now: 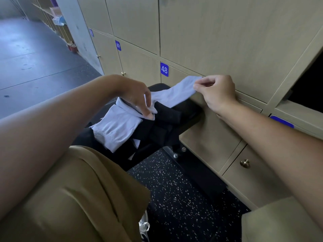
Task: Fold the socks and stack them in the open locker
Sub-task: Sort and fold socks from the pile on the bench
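Bare forearms, seemingly tan trousers (73,198)

Held sock: a white sock (172,95) is stretched across the centre of the frame, above the bench.
Right hand (215,92): one end of the sock is pinched at centre right, before the locker fronts.
Left hand (138,96): the other end is pinched at centre left.
Bench (190,117): a black padded seat is seen, carrying another white sock (117,128) and black socks (164,123).
Open locker (309,81): a dark opening is seen at the right edge.
Label: "48" (164,69) is shown above the sock.
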Demonstrator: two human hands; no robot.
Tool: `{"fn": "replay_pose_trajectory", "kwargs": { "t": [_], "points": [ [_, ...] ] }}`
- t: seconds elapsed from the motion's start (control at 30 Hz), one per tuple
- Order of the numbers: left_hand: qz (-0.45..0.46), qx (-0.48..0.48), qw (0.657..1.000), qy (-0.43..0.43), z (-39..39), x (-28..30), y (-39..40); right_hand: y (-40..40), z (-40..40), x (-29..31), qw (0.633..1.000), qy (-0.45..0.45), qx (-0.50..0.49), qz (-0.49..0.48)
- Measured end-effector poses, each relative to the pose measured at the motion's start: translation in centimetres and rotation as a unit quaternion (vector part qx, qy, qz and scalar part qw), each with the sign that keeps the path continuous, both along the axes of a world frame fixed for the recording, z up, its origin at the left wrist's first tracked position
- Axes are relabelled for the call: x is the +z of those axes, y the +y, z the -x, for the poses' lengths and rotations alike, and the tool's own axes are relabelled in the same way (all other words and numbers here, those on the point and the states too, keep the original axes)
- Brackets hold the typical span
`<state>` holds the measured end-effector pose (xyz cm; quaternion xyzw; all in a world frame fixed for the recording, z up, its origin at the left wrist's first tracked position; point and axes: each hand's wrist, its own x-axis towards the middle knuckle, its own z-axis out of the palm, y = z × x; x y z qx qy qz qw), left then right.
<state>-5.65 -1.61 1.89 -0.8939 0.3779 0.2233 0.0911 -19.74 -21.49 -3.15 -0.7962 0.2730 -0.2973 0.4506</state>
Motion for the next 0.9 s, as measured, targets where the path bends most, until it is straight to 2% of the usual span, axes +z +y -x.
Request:
{"fn": "replay_pose_trajectory", "kwargs": {
  "t": [0.1, 0.33, 0.47, 0.6, 0.67, 0.73, 0.9],
  "points": [
    [-0.030, -0.017, 0.999, 0.001, 0.5, -0.1, -0.1, 0.2, 0.5, 0.3, 1.000, -0.012, 0.000, 0.011],
    [0.057, -0.051, 0.995, -0.068, 0.2, -0.2, 0.2, -0.2, 1.6, 2.1, 0.996, -0.078, -0.016, 0.036],
    [0.157, -0.020, 0.979, -0.127, -0.2, 0.4, 0.3, -0.9, 2.5, 3.8, 0.989, -0.130, -0.033, 0.068],
    [0.292, 0.000, 0.942, -0.163, 0.2, 1.4, 0.1, -2.0, 3.7, 5.4, 0.978, -0.185, -0.031, 0.096],
    [0.366, 0.001, 0.920, -0.138, 0.7, 1.9, -0.2, -2.5, 4.5, 6.0, 0.973, -0.201, -0.028, 0.112],
    [0.427, -0.019, 0.901, -0.076, 1.5, 2.4, -0.5, -3.0, 5.4, 6.8, 0.970, -0.204, -0.023, 0.133],
    [0.472, -0.120, 0.872, 0.053, 4.2, 3.4, -1.5, -4.1, 7.8, 7.4, 0.975, -0.166, 0.029, 0.142]
  ]
}}
